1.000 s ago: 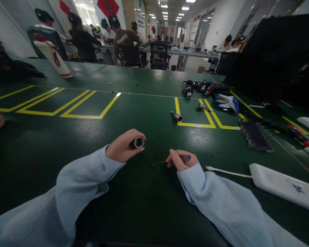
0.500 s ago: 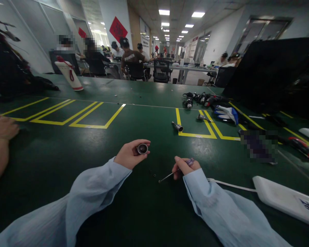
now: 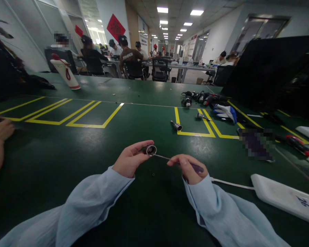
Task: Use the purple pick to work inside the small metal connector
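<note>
Between the thumb and fingers of my left hand (image 3: 130, 158) is a round, hollow metal socket-like part (image 3: 151, 150), its opening turned toward me. My right hand (image 3: 190, 167) is closed around the purple handle of a thin screwdriver (image 3: 162, 157). The screwdriver's shaft points left, and its tip is at the opening of the metal part; how far inside it reaches I cannot tell. On the table below my hands lies a tiny ring-shaped piece (image 3: 153, 174). Beyond them are two metal parts with stems, one (image 3: 176, 126) nearer and one (image 3: 203, 117) farther right.
A white power strip (image 3: 283, 199) with a cable lies at right. Farther back are a blue-and-white glove (image 3: 225, 113), dark tools (image 3: 195, 98) and a red-black tool (image 3: 300, 145). Another person's hand (image 3: 1, 133) rests at left. A white bottle (image 3: 65, 72) stands behind yellow tape outlines.
My right hand has raised the screwdriver from the tabletop, bringing its tip to the metal part's opening. My left hand has shifted slightly right with the part. The view has shifted slightly.
</note>
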### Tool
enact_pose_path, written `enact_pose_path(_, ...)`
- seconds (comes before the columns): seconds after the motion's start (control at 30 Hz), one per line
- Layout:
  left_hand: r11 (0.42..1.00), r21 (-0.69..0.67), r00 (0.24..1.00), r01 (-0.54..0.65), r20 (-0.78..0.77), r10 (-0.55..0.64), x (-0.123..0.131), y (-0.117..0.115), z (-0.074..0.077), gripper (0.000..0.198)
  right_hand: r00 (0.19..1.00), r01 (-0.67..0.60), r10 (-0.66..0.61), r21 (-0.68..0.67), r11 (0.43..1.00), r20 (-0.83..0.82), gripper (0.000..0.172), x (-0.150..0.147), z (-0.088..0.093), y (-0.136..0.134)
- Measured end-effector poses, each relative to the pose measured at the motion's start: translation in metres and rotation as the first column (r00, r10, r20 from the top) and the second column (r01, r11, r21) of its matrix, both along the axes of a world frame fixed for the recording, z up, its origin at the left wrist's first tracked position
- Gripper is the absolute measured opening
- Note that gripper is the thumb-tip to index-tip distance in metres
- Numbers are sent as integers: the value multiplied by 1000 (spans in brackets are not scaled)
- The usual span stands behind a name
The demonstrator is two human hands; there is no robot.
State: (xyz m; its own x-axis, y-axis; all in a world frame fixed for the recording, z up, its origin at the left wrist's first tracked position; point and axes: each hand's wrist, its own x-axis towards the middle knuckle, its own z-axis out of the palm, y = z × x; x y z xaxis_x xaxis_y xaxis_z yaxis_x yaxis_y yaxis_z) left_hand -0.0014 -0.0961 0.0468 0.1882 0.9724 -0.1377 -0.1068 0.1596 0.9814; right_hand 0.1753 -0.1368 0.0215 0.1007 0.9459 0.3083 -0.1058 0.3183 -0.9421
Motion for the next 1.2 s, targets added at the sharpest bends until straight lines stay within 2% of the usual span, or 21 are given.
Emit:
enact_pose_path(0.13,997,56,999,44,-30,-42,1,-5,0,45,975,35,-86,244,969,204,19,-4,0,-2)
enact_pose_path(0.3,998,49,999,32,-4,-31,2,-8,-2,42,930,-50,-105,404,913,353,17,-4,2,-5)
enact_pose_path(0.47,997,54,997,-61,-33,63,7,-8,-1,32,851,-191,-63,420,887,521,20,-3,12,-11)
enact_pose_path(0.63,990,33,987,-138,-79,140,12,-10,7,23,841,-206,-97,480,853,533,17,-5,17,-13)
enact_pose_path(0.8,992,24,988,-125,-88,126,13,-11,8,22,825,-221,-91,467,856,557,16,-8,17,-15)
enact_pose_path(0.9,995,21,990,-98,-102,100,11,-13,5,19,843,-216,-60,439,872,534,16,-4,18,-19)
enact_pose_path(0.97,998,24,991,-55,-125,57,8,-14,6,17,890,-186,-24,410,893,456,16,3,21,-22)
enact_pose_path(1.07,997,12,988,72,-142,-69,2,-15,14,15,972,-120,37,360,925,231,25,15,23,-22)
enact_pose_path(1.13,973,-64,967,220,-119,-226,-4,-15,21,18,990,-104,79,219,970,121,31,19,21,-18)
enact_pose_path(1.2,880,-131,883,457,-55,-467,-10,-15,27,21,987,-117,118,-18,993,105,33,17,16,-13)
